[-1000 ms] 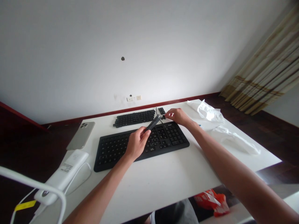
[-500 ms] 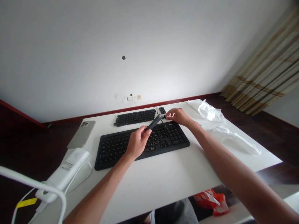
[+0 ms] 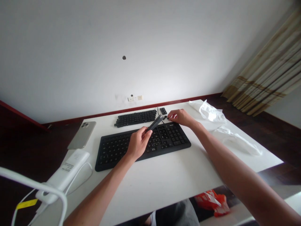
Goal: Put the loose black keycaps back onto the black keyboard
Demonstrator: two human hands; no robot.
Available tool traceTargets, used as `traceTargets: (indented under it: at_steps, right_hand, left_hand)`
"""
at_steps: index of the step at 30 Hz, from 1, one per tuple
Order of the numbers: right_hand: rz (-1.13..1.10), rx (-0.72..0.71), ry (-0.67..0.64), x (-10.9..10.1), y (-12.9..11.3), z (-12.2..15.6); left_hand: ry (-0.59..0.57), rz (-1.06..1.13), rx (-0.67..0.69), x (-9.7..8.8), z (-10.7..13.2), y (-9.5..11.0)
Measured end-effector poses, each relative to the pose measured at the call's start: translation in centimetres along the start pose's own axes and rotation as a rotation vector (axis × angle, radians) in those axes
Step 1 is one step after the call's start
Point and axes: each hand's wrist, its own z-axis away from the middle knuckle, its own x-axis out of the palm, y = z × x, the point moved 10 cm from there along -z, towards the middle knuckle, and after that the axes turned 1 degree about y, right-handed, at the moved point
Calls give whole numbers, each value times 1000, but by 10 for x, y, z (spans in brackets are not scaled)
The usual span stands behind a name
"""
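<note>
A black keyboard (image 3: 164, 138) lies at an angle on the white table; many of its key positions on the left and middle are bare of caps. Above it my left hand (image 3: 138, 142) grips a slim dark tool (image 3: 154, 123) with a greyish tip, its exact kind unclear. My right hand (image 3: 180, 117) is just beyond the keyboard's upper right edge, its fingertips pinched on a small black keycap (image 3: 168, 118). Beside those fingertips lie a few loose black keycaps (image 3: 165, 117). Laid out in rows behind the keyboard are black keycaps (image 3: 137, 118), with a smaller block of keycaps (image 3: 163, 110) to their right.
A phone (image 3: 82, 135) lies at the table's left edge, near a white power strip (image 3: 70, 172) with white cables (image 3: 35, 183). Crumpled white plastic bags (image 3: 211, 113) rest on the right. An orange-red bag (image 3: 213, 202) is below the front edge.
My right hand has drawn slightly right, away from the tool's tip, and its fingers have lowered toward the loose keycaps. My left hand and the tool stay nearly still.
</note>
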Motion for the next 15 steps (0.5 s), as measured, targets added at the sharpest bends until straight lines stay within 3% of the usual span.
traceTargets:
  at_steps: [8, 15]
  right_hand:
    - [-1, -82, 17, 2, -1, -1]
    - [-4, -58, 32, -7, 8, 1]
  left_hand:
    - [-9, 11, -4, 1, 0, 0]
    - [-13, 21, 5, 0, 0, 1]
